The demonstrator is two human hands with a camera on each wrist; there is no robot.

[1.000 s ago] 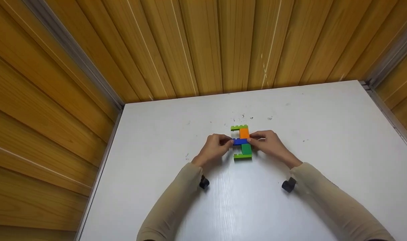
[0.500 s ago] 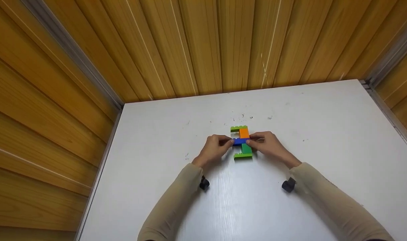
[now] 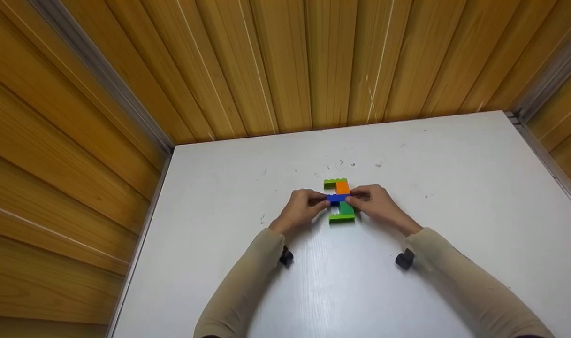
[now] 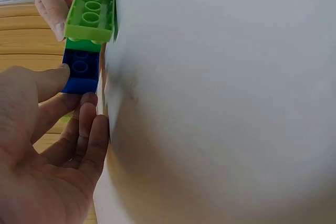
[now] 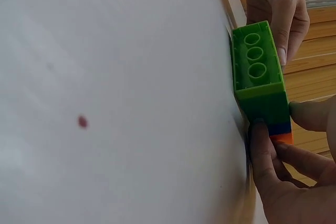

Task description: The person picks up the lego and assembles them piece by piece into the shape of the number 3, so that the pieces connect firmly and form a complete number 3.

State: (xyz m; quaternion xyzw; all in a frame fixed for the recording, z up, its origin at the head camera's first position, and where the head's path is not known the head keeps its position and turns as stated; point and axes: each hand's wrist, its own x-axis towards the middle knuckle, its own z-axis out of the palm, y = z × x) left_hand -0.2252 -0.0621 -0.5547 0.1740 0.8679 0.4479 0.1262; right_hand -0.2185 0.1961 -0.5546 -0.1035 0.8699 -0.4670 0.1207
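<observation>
In the head view, toy building bricks joined in a row stand on edge at the table's middle. From back to front they are a lime brick (image 3: 335, 181), an orange brick (image 3: 342, 188), a blue brick (image 3: 337, 198), a green brick (image 3: 346, 208) and a second lime brick (image 3: 341, 219). My left hand (image 3: 299, 206) pinches the blue brick's left end between thumb and fingers. On the other side, my right hand (image 3: 378, 204) grips the blue brick's right end, its thumb on the near face. The left wrist view shows the hollow underside of the near lime brick (image 4: 90, 11).
The white table (image 3: 323, 281) extends around the bricks, with small dark marks (image 3: 346, 164) behind them. Wood-panelled walls (image 3: 332, 65) rise at the back and sides. A black wrist camera (image 3: 286, 257) sits at the left cuff, another camera (image 3: 405, 259) at the right.
The joined bricks have tilted slightly, the back lime brick showing more of its near side. Both hands keep their grip and have barely moved.
</observation>
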